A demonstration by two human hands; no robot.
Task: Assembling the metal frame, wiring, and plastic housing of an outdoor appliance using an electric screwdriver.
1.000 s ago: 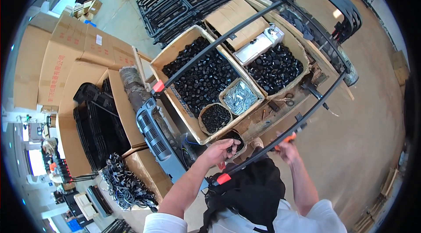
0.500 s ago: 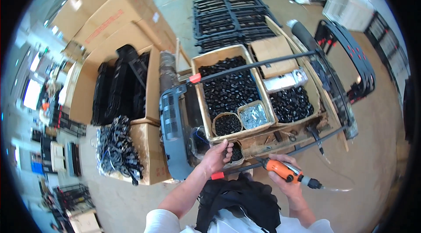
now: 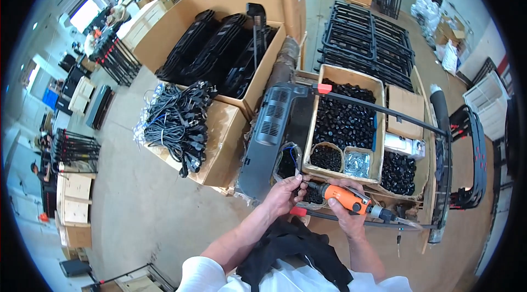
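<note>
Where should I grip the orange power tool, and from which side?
Probably the thick middle of the orange power tool, from the near right side, as the right hand does: its narrow tip points toward the left hand and a hose trails from the other end, so that leaves both free.

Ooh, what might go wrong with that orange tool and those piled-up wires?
The orange tool in the right hand has its tip close to the left hand's fingers, so a slip might pinch or poke them. Also, the black cables hang over the edge of their cardboard box, so a bump could perhaps slide some off.
</note>
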